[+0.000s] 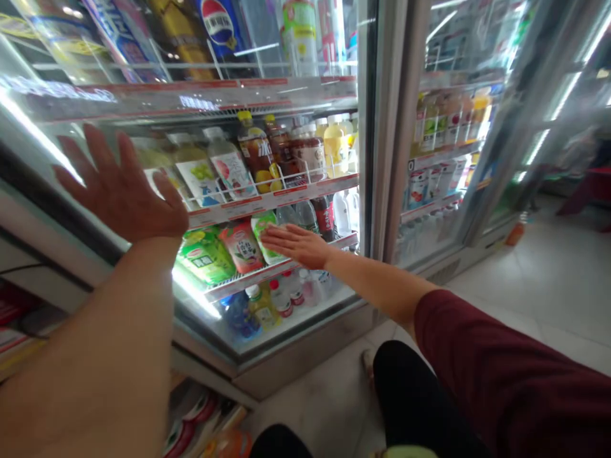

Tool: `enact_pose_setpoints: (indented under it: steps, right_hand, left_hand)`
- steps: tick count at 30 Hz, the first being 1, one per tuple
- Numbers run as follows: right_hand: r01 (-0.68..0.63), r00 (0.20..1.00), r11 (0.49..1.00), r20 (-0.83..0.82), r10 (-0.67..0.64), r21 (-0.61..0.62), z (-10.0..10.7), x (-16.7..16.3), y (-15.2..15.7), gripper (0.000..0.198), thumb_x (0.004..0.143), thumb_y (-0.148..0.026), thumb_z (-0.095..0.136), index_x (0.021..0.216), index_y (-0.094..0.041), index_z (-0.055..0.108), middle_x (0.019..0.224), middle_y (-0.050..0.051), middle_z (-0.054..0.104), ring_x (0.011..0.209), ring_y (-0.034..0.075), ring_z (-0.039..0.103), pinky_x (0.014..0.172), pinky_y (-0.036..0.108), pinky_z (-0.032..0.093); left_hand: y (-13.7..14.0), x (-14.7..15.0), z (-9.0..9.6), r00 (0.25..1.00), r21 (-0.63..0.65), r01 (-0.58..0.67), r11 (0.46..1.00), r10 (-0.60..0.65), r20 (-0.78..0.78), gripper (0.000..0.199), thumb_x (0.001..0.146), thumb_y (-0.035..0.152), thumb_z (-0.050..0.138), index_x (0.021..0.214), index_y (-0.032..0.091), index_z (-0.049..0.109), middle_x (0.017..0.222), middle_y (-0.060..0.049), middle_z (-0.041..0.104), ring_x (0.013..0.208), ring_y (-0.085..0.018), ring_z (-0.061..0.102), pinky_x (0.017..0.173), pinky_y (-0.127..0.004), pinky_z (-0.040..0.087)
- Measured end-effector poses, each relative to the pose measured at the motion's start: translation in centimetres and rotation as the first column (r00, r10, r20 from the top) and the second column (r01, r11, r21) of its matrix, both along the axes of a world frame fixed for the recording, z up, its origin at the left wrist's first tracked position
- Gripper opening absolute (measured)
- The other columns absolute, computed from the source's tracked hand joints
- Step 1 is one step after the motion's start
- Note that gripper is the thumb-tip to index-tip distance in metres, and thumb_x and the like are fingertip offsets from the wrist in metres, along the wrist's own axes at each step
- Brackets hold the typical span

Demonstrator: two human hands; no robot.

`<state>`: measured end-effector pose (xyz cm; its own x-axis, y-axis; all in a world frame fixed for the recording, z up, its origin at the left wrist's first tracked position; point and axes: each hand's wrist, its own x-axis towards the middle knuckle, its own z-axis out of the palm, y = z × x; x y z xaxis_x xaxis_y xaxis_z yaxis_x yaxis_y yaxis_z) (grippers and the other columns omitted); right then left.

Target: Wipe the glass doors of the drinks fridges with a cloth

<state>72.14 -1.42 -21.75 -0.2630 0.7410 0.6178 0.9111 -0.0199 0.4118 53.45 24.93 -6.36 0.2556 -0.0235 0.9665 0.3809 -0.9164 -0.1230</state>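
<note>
My left hand [124,191] is raised at the left, its fingers spread in front of the glass door [281,343] of a lit drinks fridge. It holds nothing. Lower and nearer the middle, my right hand [303,245] reaches out with straight fingers, palm flat and nothing in it. Whether either palm presses on the glass is hard to tell. Behind the right fingers is a green-and-white drink pack [266,232], with a pink drink pack [242,247] and a large green drink pack [203,254] beside it. Above them stands a yellow-capped tea bottle [258,149] among several other bottles.
Large bottles, one with a blue label [222,28], fill the upper shelf. A second fridge section [439,133] stands to the right. An orange bottle [515,232] is on the tiled floor [539,286]. Packaged goods [191,413] sit at the lower left, near my knees.
</note>
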Motion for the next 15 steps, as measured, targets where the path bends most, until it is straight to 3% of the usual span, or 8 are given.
enact_pose_setpoints:
  steps: [2, 4, 6, 8, 11, 13, 15]
  right_hand:
    - [0.083, 0.994, 0.989, -0.083, -0.073, 0.122, 1.2, 1.6, -0.9, 0.061, 0.11, -0.009, 0.036, 0.169, -0.021, 0.042, 0.175, 0.001, 0.043, 0.167, 0.016, 0.033, 0.144, 0.043, 0.017]
    - [0.181, 0.969, 0.946, -0.21, -0.126, 0.267, 0.9, 3.8, -2.5, 0.06, 0.111, -0.012, 0.035, 0.17, -0.022, 0.041, 0.174, 0.003, 0.045, 0.169, 0.019, 0.029, 0.144, 0.051, 0.018]
    - [0.285, 0.925, 0.877, -0.351, -0.145, 0.388, -1.5, 5.8, -4.6, 0.059, 0.111, -0.018, 0.035, 0.17, -0.022, 0.04, 0.174, 0.005, 0.045, 0.171, 0.021, 0.023, 0.143, 0.055, 0.021]
    - [0.368, 0.874, 0.829, -0.46, -0.156, 0.42, -5.3, 7.2, -6.7, 0.061, 0.111, -0.021, 0.036, 0.172, -0.018, 0.038, 0.175, 0.01, 0.044, 0.171, 0.024, 0.019, 0.142, 0.057, 0.026]
    - [0.422, 0.832, 0.831, -0.519, -0.197, 0.363, -11.0, 8.3, -9.3, 0.059, 0.109, -0.022, 0.038, 0.167, -0.012, 0.045, 0.167, 0.019, 0.054, 0.169, 0.028, 0.029, 0.137, 0.058, 0.037]
    - [0.414, 0.834, 0.83, -0.521, -0.182, 0.373, -12.6, 9.2, -10.2, 0.059, 0.108, -0.021, 0.037, 0.165, -0.008, 0.047, 0.163, 0.023, 0.056, 0.168, 0.03, 0.032, 0.134, 0.06, 0.04]
    - [0.419, 0.84, 0.791, -0.522, -0.15, 0.446, -11.8, 10.6, -10.2, 0.062, 0.107, -0.021, 0.036, 0.168, -0.009, 0.041, 0.169, 0.023, 0.049, 0.17, 0.03, 0.026, 0.135, 0.063, 0.035]
  left_hand:
    - [-0.1, 0.0, 0.1, 1.0, -0.012, 0.026, 1.0, -0.026, 0.001, 0.083, 0.103, 0.056, 0.036, 0.177, 0.024, 0.017, 0.184, -0.002, 0.007, 0.171, -0.03, -0.004, 0.135, -0.066, -0.006]
    - [0.0, 0.0, 0.1, 0.999, -0.036, 0.049, 0.998, -0.049, 0.004, 0.085, 0.102, 0.061, 0.036, 0.177, 0.025, 0.019, 0.184, -0.002, 0.008, 0.171, -0.03, -0.004, 0.135, -0.064, -0.008]
    - [0.1, 0.1, 0.2, 0.998, -0.063, 0.067, 0.996, -0.067, 0.007, 0.088, 0.101, 0.066, 0.038, 0.177, 0.024, 0.021, 0.184, -0.002, 0.009, 0.171, -0.03, -0.004, 0.135, -0.062, -0.01]
    - [0.3, 0.3, 0.3, 0.998, -0.081, 0.068, 0.994, -0.067, 0.014, 0.092, 0.099, 0.07, 0.039, 0.176, 0.023, 0.023, 0.184, -0.003, 0.01, 0.171, -0.031, -0.004, 0.135, -0.062, -0.012]
    - [0.3, 0.5, 0.3, 0.998, -0.087, 0.055, 0.995, -0.054, 0.015, 0.089, 0.101, 0.066, 0.038, 0.176, 0.021, 0.023, 0.184, -0.005, 0.009, 0.171, -0.032, -0.005, 0.135, -0.063, -0.012]
    - [-0.1, 0.5, 0.2, 0.998, -0.092, 0.063, 0.994, -0.061, 0.02, 0.085, 0.103, 0.061, 0.039, 0.176, 0.02, 0.025, 0.184, -0.006, 0.01, 0.171, -0.032, -0.005, 0.135, -0.064, -0.011]
    - [-0.7, 0.5, 0.2, 0.998, -0.11, 0.054, 0.992, -0.052, 0.025, 0.082, 0.103, 0.056, 0.042, 0.175, 0.019, 0.028, 0.184, -0.006, 0.013, 0.171, -0.031, -0.003, 0.136, -0.062, -0.01]
